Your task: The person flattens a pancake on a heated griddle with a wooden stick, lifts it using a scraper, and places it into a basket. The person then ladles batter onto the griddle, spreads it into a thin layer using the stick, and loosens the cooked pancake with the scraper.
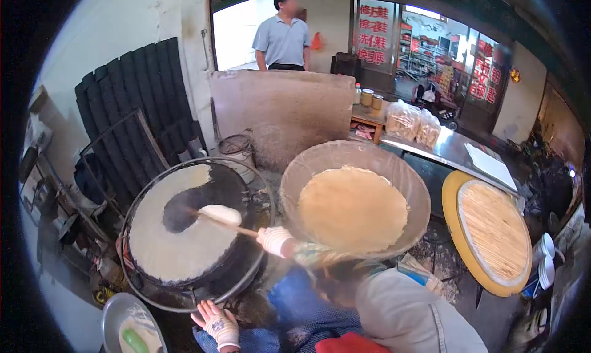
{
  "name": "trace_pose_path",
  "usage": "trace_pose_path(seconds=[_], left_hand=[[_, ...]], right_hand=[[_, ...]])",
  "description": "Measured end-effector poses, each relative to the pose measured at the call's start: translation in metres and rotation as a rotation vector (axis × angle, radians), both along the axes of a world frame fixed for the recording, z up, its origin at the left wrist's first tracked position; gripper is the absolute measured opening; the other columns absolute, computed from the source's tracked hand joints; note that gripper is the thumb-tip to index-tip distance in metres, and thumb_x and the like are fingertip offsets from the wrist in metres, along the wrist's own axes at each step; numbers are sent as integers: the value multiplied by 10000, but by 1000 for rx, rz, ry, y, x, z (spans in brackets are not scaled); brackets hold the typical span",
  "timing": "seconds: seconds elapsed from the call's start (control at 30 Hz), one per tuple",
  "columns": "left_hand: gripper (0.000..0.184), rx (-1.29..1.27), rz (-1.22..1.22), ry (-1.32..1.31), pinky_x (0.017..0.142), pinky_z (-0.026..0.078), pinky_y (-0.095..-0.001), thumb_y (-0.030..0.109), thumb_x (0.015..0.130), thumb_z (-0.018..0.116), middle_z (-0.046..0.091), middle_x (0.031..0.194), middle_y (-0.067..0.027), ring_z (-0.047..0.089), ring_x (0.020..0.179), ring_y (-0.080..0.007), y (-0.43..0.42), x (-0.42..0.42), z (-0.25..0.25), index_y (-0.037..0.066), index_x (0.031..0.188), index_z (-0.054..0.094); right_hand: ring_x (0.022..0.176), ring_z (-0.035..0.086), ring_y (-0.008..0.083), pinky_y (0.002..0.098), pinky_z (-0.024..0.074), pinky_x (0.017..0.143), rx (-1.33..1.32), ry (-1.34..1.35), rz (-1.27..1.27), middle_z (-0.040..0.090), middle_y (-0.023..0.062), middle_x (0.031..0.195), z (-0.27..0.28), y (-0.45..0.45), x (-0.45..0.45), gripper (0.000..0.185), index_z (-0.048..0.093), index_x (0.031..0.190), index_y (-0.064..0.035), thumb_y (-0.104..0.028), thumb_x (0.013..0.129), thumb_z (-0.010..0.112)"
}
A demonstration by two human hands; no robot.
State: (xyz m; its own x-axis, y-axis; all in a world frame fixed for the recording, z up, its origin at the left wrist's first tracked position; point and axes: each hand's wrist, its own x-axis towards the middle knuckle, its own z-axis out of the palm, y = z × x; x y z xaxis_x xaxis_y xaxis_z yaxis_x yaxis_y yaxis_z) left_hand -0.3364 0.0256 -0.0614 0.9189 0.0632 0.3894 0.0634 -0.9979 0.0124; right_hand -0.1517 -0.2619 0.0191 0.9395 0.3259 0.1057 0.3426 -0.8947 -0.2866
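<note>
My right hand [275, 241], in a white glove, is closed round the thin wooden handle [229, 225] of a tool reaching over a round black griddle [231, 186]. Its far end lies at the dark bare patch in the griddle's middle; I cannot make out its head. Pale batter [154, 245] covers much of the surface in a broad curve. A thick white mound of batter or dough [220, 215] sits beside the handle. My left hand [218, 325], also gloved, is held with fingers spread near the griddle's front metal rim, holding nothing.
Right of the griddle stands a wide round pan [415, 196] with a browned flat sheet [354, 208]. A metal basin [117, 316] holds batter and a green utensil [134, 340]. Farther right are a round yellow board [454, 199] and a metal table [452, 150] with bags. A person [283, 39] stands behind the panel.
</note>
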Motion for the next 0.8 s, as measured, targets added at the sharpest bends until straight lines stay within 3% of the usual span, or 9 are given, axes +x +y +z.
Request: trace_pose_path(seconds=[0.07, 0.17, 0.33, 0.4, 0.47, 0.53, 0.6, 0.67, 0.8], left_hand=[[666, 9, 69, 16, 1130, 53, -623, 324, 756, 579, 449, 1372, -240, 338, 1342, -386, 7, 1, -5, -74, 1278, 466], [652, -4, 125, 43, 1131, 50, -623, 329, 763, 580, 455, 1373, -226, 344, 1342, -372, 14, 2, 3, -62, 1275, 480], [583, 0, 196, 101, 1137, 53, -607, 346, 815, 540, 489, 1361, -187, 378, 1329, -338, 31, 5, 15, -34, 1257, 523], [578, -13, 208, 84, 1137, 55, -605, 338, 814, 547, 492, 1359, -184, 380, 1329, -333, 39, 10, 11, -30, 1260, 521], [557, -42, 211, 75, 1135, 67, -600, 299, 801, 591, 495, 1353, -184, 389, 1319, -324, 40, 1, 24, -16, 1255, 515], [565, -119, 210, 66, 1132, 76, -600, 275, 772, 631, 481, 1367, -183, 384, 1319, -323, 42, 0, 35, -4, 1248, 511], [565, -88, 246, 88, 1130, 81, -602, 271, 755, 644, 468, 1382, -174, 385, 1315, -320, 52, 3, 28, 10, 1240, 515], [595, -83, 286, 65, 1127, 82, -607, 282, 757, 635, 447, 1407, -163, 382, 1321, -316, 62, 4, 17, 16, 1271, 499], [623, -81, 332, 105, 1115, 74, -636, 296, 779, 599, 400, 1453, -164, 352, 1352, -321, 77, 3, 18, 21, 1323, 469]], right_hand=[[850, 684, 327, 441, 534, 748, -165, 89, 77, 696, 173, 936, 11, -2, -13, 317, 606, 1033, -26, -294, 949, 460], [880, 687, 311, 448, 534, 750, -105, 41, -80, 696, 169, 956, -4, -13, 12, 308, 611, 1051, -40, -283, 953, 451], [820, 680, 334, 449, 532, 728, -122, 18, 68, 697, 158, 866, 20, 9, -10, 330, 612, 1013, -27, -302, 950, 441], [813, 679, 339, 455, 530, 723, -132, 69, 58, 692, 162, 830, -1, 1, 6, 329, 606, 987, -22, -309, 946, 450], [811, 673, 353, 458, 525, 737, -72, 38, -158, 686, 172, 830, -9, -3, 19, 317, 597, 973, -20, -301, 944, 453], [793, 676, 351, 472, 527, 726, -179, -70, 15, 683, 177, 820, -13, 3, 21, 312, 593, 968, -17, -295, 944, 450], [782, 678, 344, 481, 528, 722, -25, -3, 88, 682, 178, 816, 14, 6, -9, 304, 596, 955, -21, -289, 943, 453], [792, 675, 346, 485, 523, 728, -180, 79, 177, 681, 184, 823, 9, 0, -22, 291, 597, 955, -33, -286, 945, 453], [729, 660, 381, 513, 511, 686, -110, -65, -86, 673, 195, 773, -21, -19, 19, 334, 575, 954, -45, -357, 951, 453]])
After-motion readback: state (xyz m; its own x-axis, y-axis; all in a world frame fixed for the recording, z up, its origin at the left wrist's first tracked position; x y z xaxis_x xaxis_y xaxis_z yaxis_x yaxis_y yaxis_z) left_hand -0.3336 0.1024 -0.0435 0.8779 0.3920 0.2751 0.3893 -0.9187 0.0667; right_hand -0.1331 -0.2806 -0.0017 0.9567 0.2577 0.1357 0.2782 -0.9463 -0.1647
